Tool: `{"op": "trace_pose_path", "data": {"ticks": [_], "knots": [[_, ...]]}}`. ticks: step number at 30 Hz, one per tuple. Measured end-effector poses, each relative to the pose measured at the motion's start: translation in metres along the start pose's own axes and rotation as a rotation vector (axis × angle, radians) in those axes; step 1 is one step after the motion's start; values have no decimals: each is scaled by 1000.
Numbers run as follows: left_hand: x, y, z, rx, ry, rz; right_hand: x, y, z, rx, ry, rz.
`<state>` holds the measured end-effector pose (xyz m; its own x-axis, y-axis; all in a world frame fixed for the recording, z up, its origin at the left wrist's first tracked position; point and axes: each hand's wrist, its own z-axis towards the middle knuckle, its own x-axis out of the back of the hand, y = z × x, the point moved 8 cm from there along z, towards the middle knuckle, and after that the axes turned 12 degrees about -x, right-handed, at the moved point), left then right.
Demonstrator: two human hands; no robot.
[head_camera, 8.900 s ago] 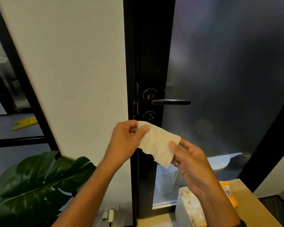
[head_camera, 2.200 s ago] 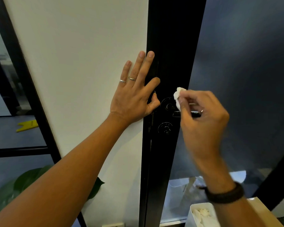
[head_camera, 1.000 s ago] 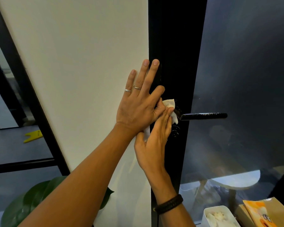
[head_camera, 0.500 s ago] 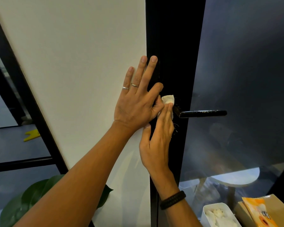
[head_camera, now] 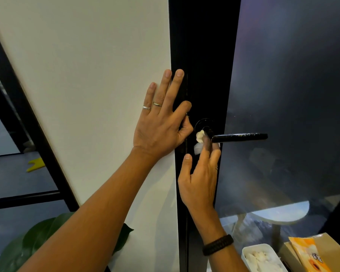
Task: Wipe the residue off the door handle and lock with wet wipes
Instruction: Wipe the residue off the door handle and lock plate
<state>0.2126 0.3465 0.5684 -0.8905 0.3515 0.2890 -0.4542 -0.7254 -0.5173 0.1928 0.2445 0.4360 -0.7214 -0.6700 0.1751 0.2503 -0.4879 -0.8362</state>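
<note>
The white wall (head_camera: pixel 90 75) fills the left of my view and the dark glass door (head_camera: pixel 292 85) the right, with the black door frame (head_camera: pixel 202 55) running upright between them; that narrow strip is where the work is. My left hand (head_camera: pixel 161 122) lies flat across the wall's edge, its fingers straight and spread, the thumb reaching onto the frame, I judge to steady myself and keep the door from swinging while I rub. My right hand (head_camera: pixel 200 179) comes up from below (a braided wristband (head_camera: pixel 217 244) sits on that wrist), its fingers (head_camera: pixel 208 150) extended and close together, pressing a crumpled wet wipe (head_camera: pixel 200 136) against the frame where the door handle (head_camera: pixel 239 137) meets its round base plate (head_camera: pixel 203 123); the thumb stands off to the side, touching nothing. Pushing with straight fingertips lets me work the wipe into the tight corner under the lever's neck. The lever still shows pale flecks of residue along its top, so I judge it has yet to be wiped. The lock cylinder below is hidden behind my fingers and the wipe. Low on the right, a white tub (head_camera: pixel 261 258) of wipes and an orange packet (head_camera: pixel 310 254) sit on a brown worktop (head_camera: pixel 334 250), near for a fresh one
</note>
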Motion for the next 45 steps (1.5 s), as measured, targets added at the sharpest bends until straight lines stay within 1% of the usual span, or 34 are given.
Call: {"op": "trace_pose_path", "data": {"ticks": [2, 4, 8, 10, 13, 16, 18, 20, 21, 24, 26, 28, 35, 39, 41, 43, 45], "knots": [[0, 0, -1, 5, -2, -6, -1, 7, 7, -8, -52, 10], [0, 0, -1, 5, -4, -11, 0, 12, 18, 58, -105, 10], [-1, -1, 0, 13, -5, -18, 8, 27, 35, 218, -148, -207], [-2, 0, -1, 19, -7, -19, 11, 33, 45, 281, -211, -266], [-1, 0, 0, 19, -8, -21, 17, 31, 59, 343, -310, -261], [-2, 0, 0, 21, -14, -11, 25, 17, 71, 446, -340, -234], [-2, 0, 0, 19, -16, -5, 31, 7, 78, 520, -302, -228], [-2, 1, 1, 18, -18, -7, 35, 4, 80, 536, -225, -162], [-2, 1, 1, 19, -20, -9, 36, 5, 76, 505, -186, -94], [-2, 0, 0, 19, -31, -2, 38, 26, 63, 338, -50, 97], [-2, 0, 0, 18, -35, -2, 40, 37, 57, 266, 59, 93], [-2, 1, 0, 16, -35, -5, 41, 37, 53, 251, 125, 68], [-3, 0, -1, 13, -34, -6, 27, 19, 69, 234, 127, -88], [-4, 1, -1, 11, -27, -5, 22, 23, 60, 225, 58, -166], [-3, 0, -2, 15, -25, -2, 30, 37, 51, 180, 111, -141], [-3, 0, -2, 15, -28, -1, 43, 46, 49, 160, 224, -91], [-3, 1, -1, 16, -30, -7, 52, 50, 55, 149, 288, -43]]}}
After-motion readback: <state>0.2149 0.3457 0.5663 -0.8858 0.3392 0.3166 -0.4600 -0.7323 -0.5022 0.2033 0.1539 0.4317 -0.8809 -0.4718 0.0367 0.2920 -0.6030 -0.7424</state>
